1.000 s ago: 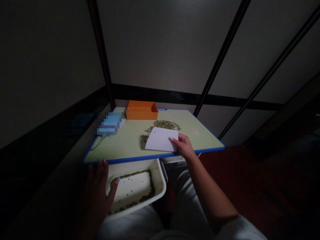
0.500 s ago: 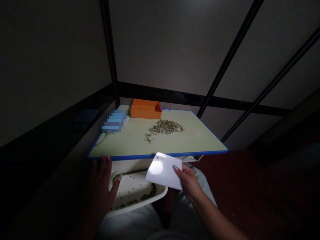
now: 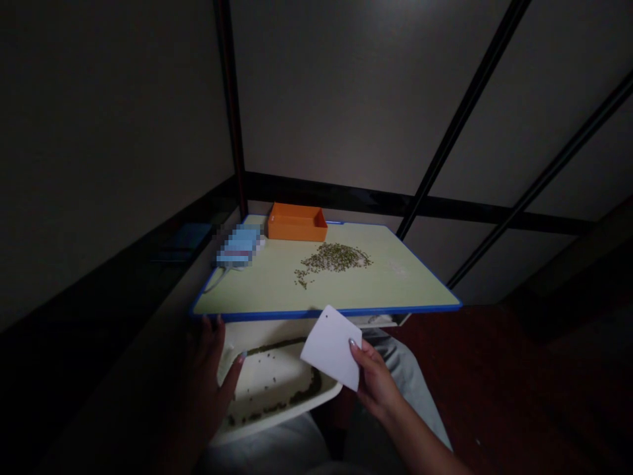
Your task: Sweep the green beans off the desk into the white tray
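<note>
My right hand (image 3: 376,377) pinches a white flat scraper (image 3: 332,346) with a small hole in one corner, thumb on top. The scraper is tilted over the right side of a white tray (image 3: 330,397) below the table's front edge. Small dark grains lie along the tray's inner edges, with a few scattered across its bottom. At the tray's left side is my left hand (image 3: 211,376), dim, fingers apart and thumb reaching over the tray. On the table, a loose pile of greenish-brown grains (image 3: 336,257) is spread, with a thin trail toward the front left.
An orange open box (image 3: 297,224) stands at the back of the pale green table (image 3: 257,290), which has a blue rim. To its left lies a blurred blue item (image 3: 241,246) with a cable. Panelled walls (image 3: 336,99) close in behind and at left.
The scraper has turned in my right hand, its face now duller and its lower corner further down. My left hand stays spread by the tray. The whole view has shifted slightly.
</note>
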`<state>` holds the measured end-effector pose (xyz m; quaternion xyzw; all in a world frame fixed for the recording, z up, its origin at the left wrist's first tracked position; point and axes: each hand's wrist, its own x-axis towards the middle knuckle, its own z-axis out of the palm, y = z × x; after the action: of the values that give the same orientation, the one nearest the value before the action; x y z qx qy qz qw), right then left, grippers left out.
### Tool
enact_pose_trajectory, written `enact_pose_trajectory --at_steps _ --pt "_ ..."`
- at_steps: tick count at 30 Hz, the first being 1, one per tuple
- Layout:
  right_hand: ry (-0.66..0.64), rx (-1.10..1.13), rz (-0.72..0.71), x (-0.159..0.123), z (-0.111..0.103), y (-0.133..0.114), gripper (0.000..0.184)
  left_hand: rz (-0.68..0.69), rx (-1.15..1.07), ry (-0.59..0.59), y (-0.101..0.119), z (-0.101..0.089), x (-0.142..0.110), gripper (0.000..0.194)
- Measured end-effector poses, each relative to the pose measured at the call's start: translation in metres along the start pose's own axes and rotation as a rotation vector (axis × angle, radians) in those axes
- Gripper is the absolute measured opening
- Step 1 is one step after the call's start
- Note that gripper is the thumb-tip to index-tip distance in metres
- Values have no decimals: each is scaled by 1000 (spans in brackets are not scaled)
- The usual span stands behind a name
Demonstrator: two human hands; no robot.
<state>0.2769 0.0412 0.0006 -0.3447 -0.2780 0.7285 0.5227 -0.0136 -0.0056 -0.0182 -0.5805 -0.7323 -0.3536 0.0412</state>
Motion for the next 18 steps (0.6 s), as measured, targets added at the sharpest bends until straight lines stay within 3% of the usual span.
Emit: enact_pose_trajectory --at_steps 6,13,18 --pt "15 -2 -5 -2 -1 5 42 122 101 -29 7 -2 0 68" --pt "-27 30 -25 4 1 11 44 94 354 -56 24 -15 1 64" --pt "-102 54 -46 5 8 18 46 126 423 15 12 -19 9 61"
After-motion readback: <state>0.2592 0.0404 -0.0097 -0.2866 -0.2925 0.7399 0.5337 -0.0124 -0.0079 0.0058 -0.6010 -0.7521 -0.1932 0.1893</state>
